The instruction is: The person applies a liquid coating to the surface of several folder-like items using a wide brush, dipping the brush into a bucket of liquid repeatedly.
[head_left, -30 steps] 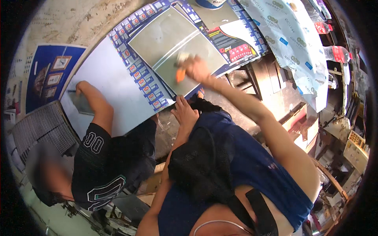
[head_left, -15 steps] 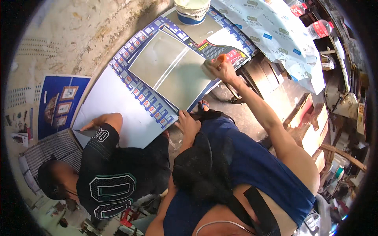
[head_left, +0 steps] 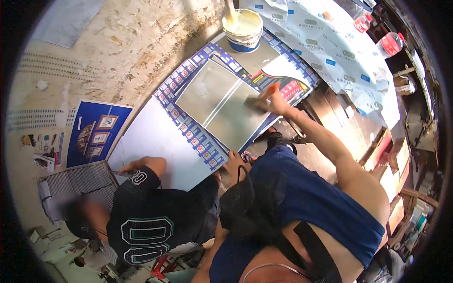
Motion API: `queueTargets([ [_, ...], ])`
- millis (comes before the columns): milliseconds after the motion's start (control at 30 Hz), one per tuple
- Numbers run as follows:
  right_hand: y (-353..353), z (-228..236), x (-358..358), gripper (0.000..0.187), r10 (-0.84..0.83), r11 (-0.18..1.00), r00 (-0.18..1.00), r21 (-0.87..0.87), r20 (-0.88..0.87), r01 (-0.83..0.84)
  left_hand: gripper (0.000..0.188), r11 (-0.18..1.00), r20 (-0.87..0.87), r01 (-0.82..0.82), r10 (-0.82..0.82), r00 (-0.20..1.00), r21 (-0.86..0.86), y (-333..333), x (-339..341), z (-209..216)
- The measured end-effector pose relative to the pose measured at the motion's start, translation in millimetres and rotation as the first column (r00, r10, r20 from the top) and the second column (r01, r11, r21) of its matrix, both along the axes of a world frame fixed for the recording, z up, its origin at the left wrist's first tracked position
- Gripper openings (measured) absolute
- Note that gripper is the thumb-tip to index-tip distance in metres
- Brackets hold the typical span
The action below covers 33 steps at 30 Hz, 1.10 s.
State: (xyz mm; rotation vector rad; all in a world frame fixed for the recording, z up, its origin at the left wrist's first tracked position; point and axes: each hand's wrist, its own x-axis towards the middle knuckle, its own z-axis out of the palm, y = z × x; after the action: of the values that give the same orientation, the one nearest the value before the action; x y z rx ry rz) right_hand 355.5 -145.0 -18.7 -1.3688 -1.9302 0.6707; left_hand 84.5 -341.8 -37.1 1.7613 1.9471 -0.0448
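My right hand [head_left: 277, 105] is closed around the orange handle of a wide brush [head_left: 257, 104]. The bristles, blurred by motion, are at the right part of a grey sheet [head_left: 212, 92] crossed by a double white line. A damp-looking darker patch lies around the brush. My left hand [head_left: 234, 166] has its bent fingers at the sheet's near corner, gripping its edge. Under the grey sheet are printed blue sheets [head_left: 191, 137] with rows of small pictures. At the far end stands a white and blue bucket [head_left: 243, 33] of pale, creamy stuff.
To my left a co-worker in a black shirt [head_left: 155, 212] rests a hand near the white board [head_left: 146, 137]. A stack of thin grey pieces [head_left: 78, 186] is beside the wall. Printed white paper [head_left: 325, 52] covers a surface at far right, with red-labelled bottles [head_left: 390, 45] behind it.
The whole view has shifted, so the table sits lower and further right. My brush has swept a little inward over the grey sheet. My left hand stays at the near corner.
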Motion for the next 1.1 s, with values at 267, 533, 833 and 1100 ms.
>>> queueTargets([
  [267,111,41,18,0.031,-0.140,0.990,0.977,0.053,0.163,0.133,0.050,0.995,-0.026,-0.094,0.095,0.995,0.018,25,-1,-7],
  [533,160,18,-100,0.040,0.642,0.761,0.746,-0.024,0.180,-0.649,0.057,0.987,-0.009,-0.125,0.126,0.992,0.105,117,93,27],
  [833,361,29,-189,0.039,0.379,0.827,0.803,0.222,0.460,-0.517,0.072,0.940,0.003,-0.331,0.332,0.943,-0.080,124,112,32],
  [1100,341,22,-298,0.037,0.665,0.607,0.539,0.047,0.517,-0.794,0.071,0.908,0.010,-0.398,0.403,0.915,-0.132,128,113,42],
])
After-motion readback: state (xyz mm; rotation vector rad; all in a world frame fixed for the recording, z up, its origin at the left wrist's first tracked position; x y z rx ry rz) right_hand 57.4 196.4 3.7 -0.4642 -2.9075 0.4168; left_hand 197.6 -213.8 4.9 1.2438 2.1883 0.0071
